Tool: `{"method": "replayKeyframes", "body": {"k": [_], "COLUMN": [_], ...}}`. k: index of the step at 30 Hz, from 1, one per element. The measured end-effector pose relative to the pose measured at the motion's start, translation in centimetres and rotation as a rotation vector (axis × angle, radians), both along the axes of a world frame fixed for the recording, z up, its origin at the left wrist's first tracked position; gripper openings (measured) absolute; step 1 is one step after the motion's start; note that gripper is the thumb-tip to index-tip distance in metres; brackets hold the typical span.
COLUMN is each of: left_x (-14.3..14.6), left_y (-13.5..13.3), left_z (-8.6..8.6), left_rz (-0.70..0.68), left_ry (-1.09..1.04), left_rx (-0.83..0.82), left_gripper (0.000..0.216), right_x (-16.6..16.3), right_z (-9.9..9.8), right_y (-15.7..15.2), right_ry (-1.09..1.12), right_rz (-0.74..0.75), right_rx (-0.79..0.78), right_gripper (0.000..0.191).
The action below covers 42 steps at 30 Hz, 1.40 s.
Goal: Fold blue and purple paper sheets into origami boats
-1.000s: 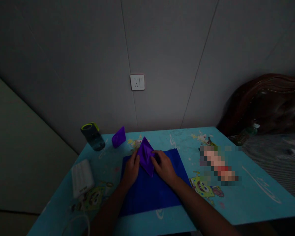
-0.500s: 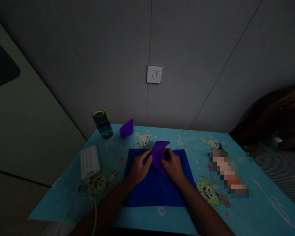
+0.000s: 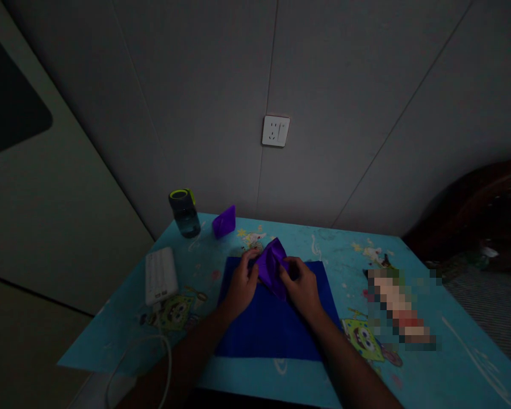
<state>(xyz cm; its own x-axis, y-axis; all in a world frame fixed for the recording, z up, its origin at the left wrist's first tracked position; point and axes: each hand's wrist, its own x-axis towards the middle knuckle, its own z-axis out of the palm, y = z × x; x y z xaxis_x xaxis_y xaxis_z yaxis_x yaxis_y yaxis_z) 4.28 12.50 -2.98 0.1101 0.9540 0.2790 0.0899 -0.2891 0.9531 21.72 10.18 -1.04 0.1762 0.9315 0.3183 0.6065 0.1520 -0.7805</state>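
A folded purple paper [image 3: 271,266] is held between both hands above a dark blue sheet [image 3: 276,326] lying on the light blue cartoon-printed table [image 3: 451,346]. My left hand [image 3: 241,286] pinches the paper's left side with closed fingers. My right hand [image 3: 303,287] grips its right side, fingers curled onto it. A second folded purple paper [image 3: 224,221] stands near the table's far edge, apart from both hands.
A dark bottle with a green lid [image 3: 184,212] stands at the far left corner. A white power bank [image 3: 160,275] with a white cable [image 3: 136,358] lies on the left. A wall socket [image 3: 275,131] is above; a dark headboard [image 3: 472,216] stands at right.
The purple paper has been turned and pushed together between the hands, from a flat pointed shape to a rounder, opened one. The camera view shifted left and slightly down.
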Motion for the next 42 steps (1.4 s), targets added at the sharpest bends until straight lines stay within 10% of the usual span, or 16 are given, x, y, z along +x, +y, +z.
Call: {"method": "replayKeyframes", "body": {"k": [27,42], "left_x": [-0.1,-0.3], "left_y": [0.7,0.5], "left_z": [-0.7,0.1], "left_rz": [0.048,0.142], "left_ry": [0.059,0.302], "left_rx": [-0.055,0.035], "left_gripper": [0.033,0.032], "right_x": [-1.9,-1.3], "right_z": [0.2,-0.1], "right_y": [-1.9,-1.9], "right_ry": [-0.141,-0.140], "right_rz": [0.344,0.280], "right_rx": [0.306,0.282], "right_gripper": [0.031,0.028]}}
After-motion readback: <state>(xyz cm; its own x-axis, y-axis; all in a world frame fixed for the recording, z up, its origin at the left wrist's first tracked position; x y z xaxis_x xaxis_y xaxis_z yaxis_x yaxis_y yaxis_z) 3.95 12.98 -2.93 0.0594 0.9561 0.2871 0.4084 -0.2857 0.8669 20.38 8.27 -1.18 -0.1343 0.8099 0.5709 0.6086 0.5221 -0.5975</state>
